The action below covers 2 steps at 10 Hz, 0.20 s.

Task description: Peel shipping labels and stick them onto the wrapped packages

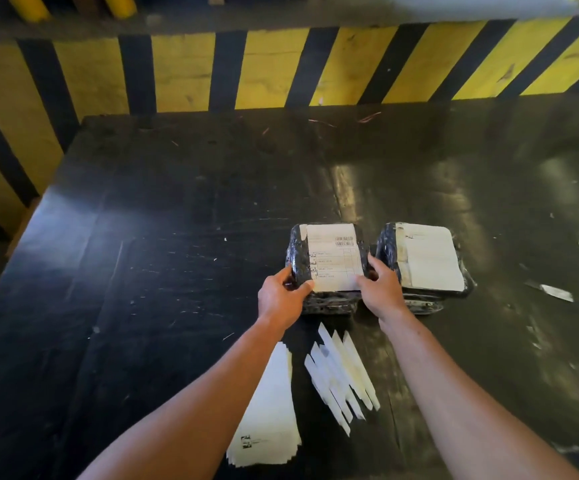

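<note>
A black-wrapped package [300, 258] lies on the dark table [142, 271], with a white shipping label [333, 256] on its top face. My left hand [281, 299] grips the package's near left corner, thumb on the label's edge. My right hand [381, 289] holds its near right side, thumb pressing the label's lower right corner. A second wrapped package [387, 251] with a blank white label [428, 259] sits just to the right, touching the first. A stack of unpeeled labels [270, 403] lies near me between my forearms.
Several peeled backing strips [343, 372] are fanned out beside the label stack. Paper scraps [555, 292] lie on the table's right side. A yellow and black striped wall [281, 67] bounds the table at the back and left.
</note>
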Motion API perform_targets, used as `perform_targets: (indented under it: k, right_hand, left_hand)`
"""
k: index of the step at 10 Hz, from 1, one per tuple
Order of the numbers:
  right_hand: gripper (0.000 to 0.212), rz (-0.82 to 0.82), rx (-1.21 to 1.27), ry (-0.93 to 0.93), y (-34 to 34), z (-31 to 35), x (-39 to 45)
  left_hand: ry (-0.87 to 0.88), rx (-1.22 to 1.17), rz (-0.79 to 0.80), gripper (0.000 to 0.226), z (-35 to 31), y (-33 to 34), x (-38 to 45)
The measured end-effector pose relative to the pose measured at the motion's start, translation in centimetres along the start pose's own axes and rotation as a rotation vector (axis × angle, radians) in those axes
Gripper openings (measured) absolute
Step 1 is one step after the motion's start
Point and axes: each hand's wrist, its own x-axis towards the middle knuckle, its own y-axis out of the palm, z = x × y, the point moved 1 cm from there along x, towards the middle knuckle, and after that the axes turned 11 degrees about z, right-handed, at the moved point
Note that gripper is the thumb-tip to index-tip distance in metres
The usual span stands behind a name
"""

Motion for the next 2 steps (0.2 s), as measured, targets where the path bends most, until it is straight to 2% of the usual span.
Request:
perform_targets:
  k: [2]
  right_hand:
    - [0.069,0.04,-0.162,-0.044,-1.0,-0.8,-0.9]
  left_hand:
    - [-0.007,0.111,-0.017,0.067,1.1,-0.9,-0.1]
